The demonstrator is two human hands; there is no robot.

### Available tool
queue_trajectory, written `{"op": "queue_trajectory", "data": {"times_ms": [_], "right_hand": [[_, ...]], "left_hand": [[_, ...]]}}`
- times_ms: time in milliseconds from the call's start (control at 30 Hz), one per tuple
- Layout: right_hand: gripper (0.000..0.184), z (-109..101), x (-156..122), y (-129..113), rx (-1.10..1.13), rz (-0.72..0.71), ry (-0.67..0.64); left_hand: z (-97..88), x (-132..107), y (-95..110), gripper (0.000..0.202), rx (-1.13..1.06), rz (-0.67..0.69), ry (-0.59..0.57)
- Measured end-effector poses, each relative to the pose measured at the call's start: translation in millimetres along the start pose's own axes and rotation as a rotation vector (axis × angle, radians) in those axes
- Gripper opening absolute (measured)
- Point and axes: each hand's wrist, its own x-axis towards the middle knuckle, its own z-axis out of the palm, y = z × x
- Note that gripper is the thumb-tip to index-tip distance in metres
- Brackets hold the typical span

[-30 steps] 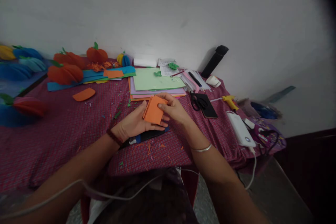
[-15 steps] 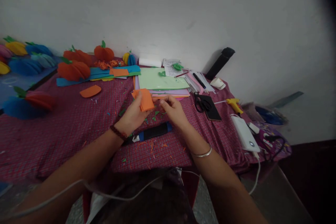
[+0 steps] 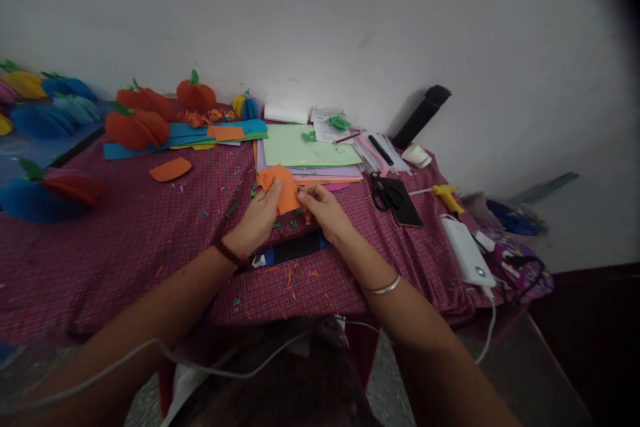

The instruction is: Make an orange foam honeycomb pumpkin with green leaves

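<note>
Pieces of orange paper [image 3: 287,191] are held up above the table in front of me. My left hand [image 3: 260,215] grips them from the left, its thumb lying on top. At their right edge the fingers of my right hand [image 3: 323,208] pinch the paper. Below both hands a blue and black tool or case [image 3: 296,248] rests on the checked cloth, and I cannot make out its kind. Green and orange paper scraps [image 3: 290,275] lie around it. Just beyond the hands is a stack of coloured sheets, light green [image 3: 310,152] on top.
Paper pumpkins [image 3: 137,128] stand at the left, and an orange cut-out [image 3: 171,169] lies before them. To the right are black scissors [image 3: 384,193] by a dark notebook [image 3: 407,208], a yellow glue gun [image 3: 447,197] and a white power bank [image 3: 465,250]. A white cable [image 3: 210,372] crosses my lap.
The orange paper has turned to show a wider face and shifted slightly right. My right fingers, apart from its face before, now touch its right edge.
</note>
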Motion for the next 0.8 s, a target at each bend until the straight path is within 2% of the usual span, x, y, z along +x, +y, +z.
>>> {"op": "queue_trajectory", "data": {"times_ms": [200,400,500,667,800], "right_hand": [[0.031,2,1,1,0.018,-0.082,0.042],[0.025,-9,5,-3,0.056,-0.141,0.137],[0.024,-12,5,-7,0.07,-0.161,0.158],[0.026,-10,4,-8,0.045,-0.15,0.095],[0.021,-13,5,-8,-0.045,-0.231,0.206]], "left_hand": [[1.8,-1,-3,0.045,0.06,0.083,-0.088],[7.2,-3,1,0.04,0.017,0.084,-0.214],[9.7,-4,3,0.038,0.001,0.084,-0.216],[13.6,-8,12,0.038,-0.03,0.038,-0.21],[11.7,-10,18,0.032,-0.071,-0.033,-0.179]]}}
